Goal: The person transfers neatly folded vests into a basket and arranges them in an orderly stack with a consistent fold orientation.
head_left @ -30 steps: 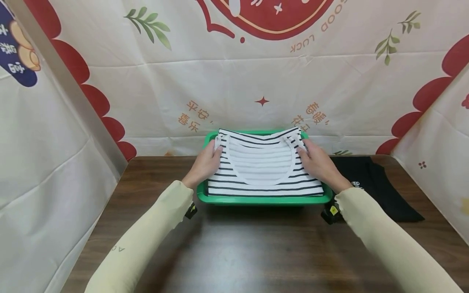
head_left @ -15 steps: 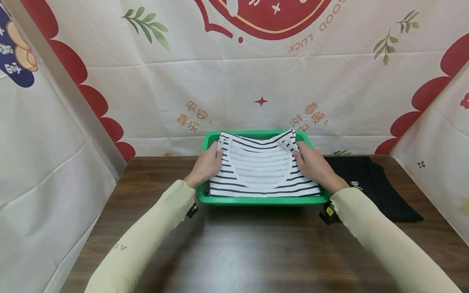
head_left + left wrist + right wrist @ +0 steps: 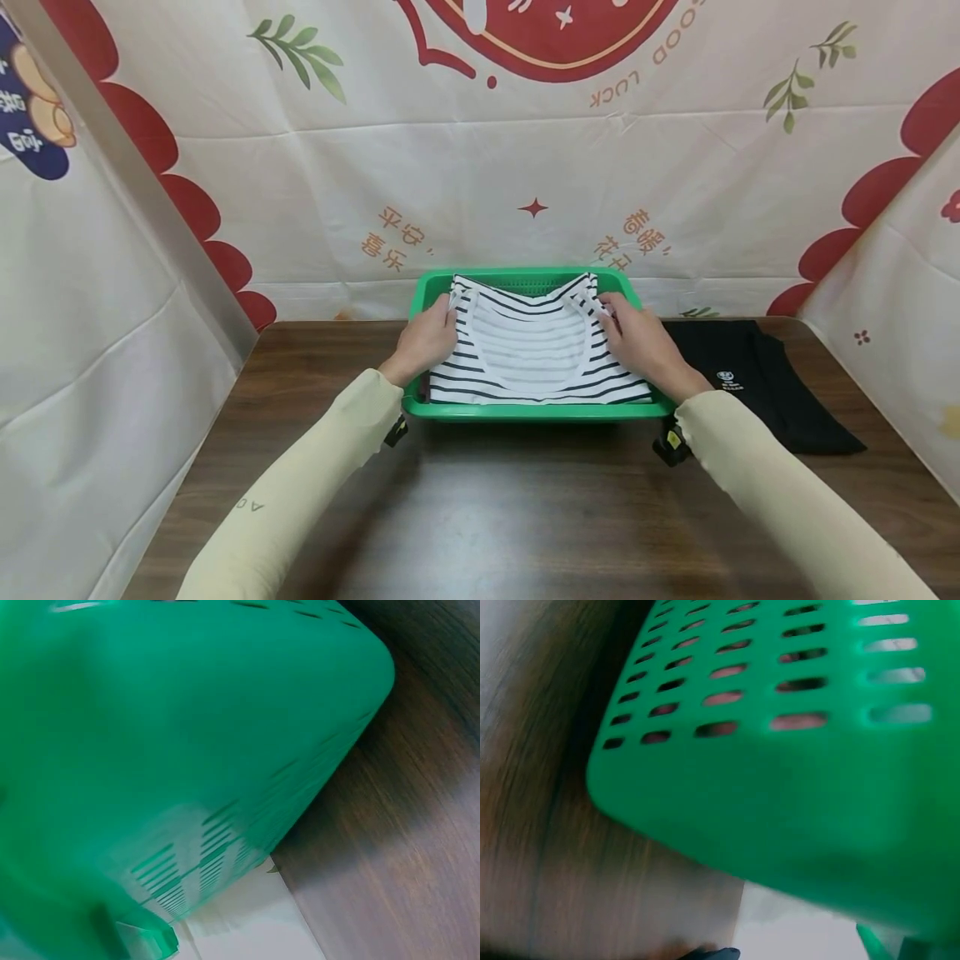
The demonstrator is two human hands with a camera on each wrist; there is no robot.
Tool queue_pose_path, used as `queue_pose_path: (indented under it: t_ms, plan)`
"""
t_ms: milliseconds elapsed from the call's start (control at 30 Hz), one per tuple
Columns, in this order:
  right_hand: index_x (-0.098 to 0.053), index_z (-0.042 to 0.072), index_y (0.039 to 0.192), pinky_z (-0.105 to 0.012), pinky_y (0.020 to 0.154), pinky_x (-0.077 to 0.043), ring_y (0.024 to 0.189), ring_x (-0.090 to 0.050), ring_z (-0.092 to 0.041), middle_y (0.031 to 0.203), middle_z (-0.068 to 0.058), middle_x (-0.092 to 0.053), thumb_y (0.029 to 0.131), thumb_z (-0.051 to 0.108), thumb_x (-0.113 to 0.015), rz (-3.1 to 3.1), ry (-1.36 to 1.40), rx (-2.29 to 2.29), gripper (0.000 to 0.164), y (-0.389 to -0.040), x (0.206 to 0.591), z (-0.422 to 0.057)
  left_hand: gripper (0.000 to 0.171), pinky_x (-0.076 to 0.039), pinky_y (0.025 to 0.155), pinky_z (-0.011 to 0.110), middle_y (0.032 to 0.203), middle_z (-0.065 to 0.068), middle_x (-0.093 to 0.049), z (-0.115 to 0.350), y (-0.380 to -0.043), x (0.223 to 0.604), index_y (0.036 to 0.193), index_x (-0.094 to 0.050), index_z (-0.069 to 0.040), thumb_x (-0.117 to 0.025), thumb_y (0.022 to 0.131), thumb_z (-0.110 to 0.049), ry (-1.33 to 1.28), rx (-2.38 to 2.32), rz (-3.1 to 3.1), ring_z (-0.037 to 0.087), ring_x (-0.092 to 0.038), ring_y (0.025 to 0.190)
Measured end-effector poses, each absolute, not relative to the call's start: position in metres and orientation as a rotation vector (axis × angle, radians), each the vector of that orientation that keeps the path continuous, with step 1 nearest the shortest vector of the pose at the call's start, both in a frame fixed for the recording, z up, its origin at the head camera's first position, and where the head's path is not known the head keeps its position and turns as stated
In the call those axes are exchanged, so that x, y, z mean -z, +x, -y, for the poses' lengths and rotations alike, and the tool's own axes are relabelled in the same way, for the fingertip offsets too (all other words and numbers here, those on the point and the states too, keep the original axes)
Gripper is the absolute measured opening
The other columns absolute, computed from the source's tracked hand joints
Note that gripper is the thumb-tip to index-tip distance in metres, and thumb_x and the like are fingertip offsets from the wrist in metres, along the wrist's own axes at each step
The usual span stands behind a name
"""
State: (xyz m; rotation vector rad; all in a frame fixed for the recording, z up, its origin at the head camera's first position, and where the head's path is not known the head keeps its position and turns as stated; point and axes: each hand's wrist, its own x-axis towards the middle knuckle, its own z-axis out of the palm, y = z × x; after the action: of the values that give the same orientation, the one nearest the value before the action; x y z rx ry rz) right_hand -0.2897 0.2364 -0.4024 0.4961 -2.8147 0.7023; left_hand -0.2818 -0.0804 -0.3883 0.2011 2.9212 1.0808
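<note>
At frame centre, the striped shirt (image 3: pixel 532 354) sits in the green basket (image 3: pixel 540 412) on the bench (image 3: pixel 480 517), spanning between the left grip (image 3: pixel 424 337) and right grip (image 3: pixel 643 340), clamped on its upper left and right sides.

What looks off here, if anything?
Nothing looks spilled or damaged. Two minor oddities: the striped shirt sags along its far edge between the left hand and right hand, so it isn't flat in the basket; the black garment on the table lies askew, one part splayed at an angle.
</note>
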Motion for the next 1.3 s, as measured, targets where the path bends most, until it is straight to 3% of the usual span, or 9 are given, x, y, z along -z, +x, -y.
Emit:
queue_pose_path:
  t_ms: [167,300,467,600,733,867,1133,1300]
  plan:
    - [-0.047,0.005,0.133,-0.035,0.045,-0.035,0.043,-0.042,-0.018,0.067,-0.008,-0.056,0.098,0.02,-0.049,2.725,0.536,-0.579,0.038,-0.289,0.409,-0.239,0.03,-0.043,0.053,0.033,0.082,0.008,-0.058,0.078,-0.282,0.389,0.126,-0.043,-0.01,-0.03,0.103,-0.025,0.191,-1.036,-2.929,0.021,-0.056,0.066]
    - [-0.05,0.004,0.13,-0.036,0.047,-0.039,0.049,-0.046,-0.019,0.071,-0.01,-0.06,0.095,0.016,-0.053,2.671,0.587,-0.536,0.037,-0.29,0.411,-0.239,0.031,-0.044,0.054,0.033,0.084,0.008,-0.058,0.077,-0.282,0.389,0.125,-0.044,-0.009,-0.031,0.103,-0.025,0.188,-0.988,-2.952,0.021,-0.057,0.068]
    - [-0.054,0.0,0.127,-0.048,0.066,-0.046,0.07,-0.054,-0.029,0.084,-0.019,-0.066,0.092,0.013,-0.058,2.629,0.625,-0.446,0.037,-0.292,0.412,-0.238,0.031,-0.045,0.056,0.032,0.085,0.008,-0.059,0.076,-0.281,0.389,0.125,-0.045,-0.008,-0.031,0.103,-0.024,0.189,-0.975,-2.963,0.02,-0.057,0.07]
    - [-0.055,-0.001,0.124,-0.055,0.076,-0.048,0.072,-0.06,-0.033,0.089,-0.024,-0.069,0.09,0.013,-0.06,2.595,0.668,-0.391,0.037,-0.293,0.413,-0.238,0.03,-0.047,0.057,0.034,0.088,0.009,-0.061,0.076,-0.279,0.39,0.124,-0.046,-0.007,-0.033,0.102,-0.022,0.186,-0.952,-2.979,0.021,-0.058,0.07]
    - [-0.054,-0.004,0.122,-0.047,0.062,-0.051,0.055,-0.059,-0.026,0.084,-0.023,-0.071,0.09,0.011,-0.06,2.557,0.719,-0.342,0.036,-0.294,0.415,-0.238,0.033,-0.05,0.058,0.036,0.093,0.012,-0.063,0.075,-0.28,0.391,0.128,-0.046,-0.003,-0.035,0.101,-0.02,0.193,-0.852,-3.019,0.021,-0.059,0.07]
    - [-0.053,-0.006,0.12,-0.038,0.046,-0.043,0.046,-0.051,-0.019,0.071,-0.018,-0.068,0.09,0.01,-0.06,2.538,0.738,-0.296,0.035,-0.295,0.417,-0.239,0.034,-0.051,0.054,0.034,0.087,0.013,-0.063,0.074,-0.281,0.393,0.127,-0.045,0.0,-0.036,0.101,-0.018,0.196,-0.773,-3.042,0.02,-0.06,0.064]
    - [-0.054,-0.006,0.122,-0.041,0.05,-0.045,0.049,-0.053,-0.021,0.071,-0.019,-0.067,0.089,0.008,-0.06,2.527,0.725,-0.287,0.037,-0.294,0.416,-0.239,0.029,-0.05,0.05,0.032,0.079,0.012,-0.061,0.073,-0.279,0.393,0.122,-0.046,0.001,-0.039,0.099,-0.014,0.172,-0.768,-3.061,0.02,-0.06,0.06]
    - [-0.054,-0.008,0.123,-0.047,0.061,-0.05,0.056,-0.059,-0.026,0.086,-0.024,-0.07,0.088,0.007,-0.06,2.526,0.721,-0.307,0.038,-0.294,0.417,-0.24,0.031,-0.053,0.05,0.031,0.081,0.012,-0.063,0.07,-0.278,0.392,0.125,-0.046,0.003,-0.043,0.098,-0.011,0.134,-0.761,-3.057,0.018,-0.061,0.059]
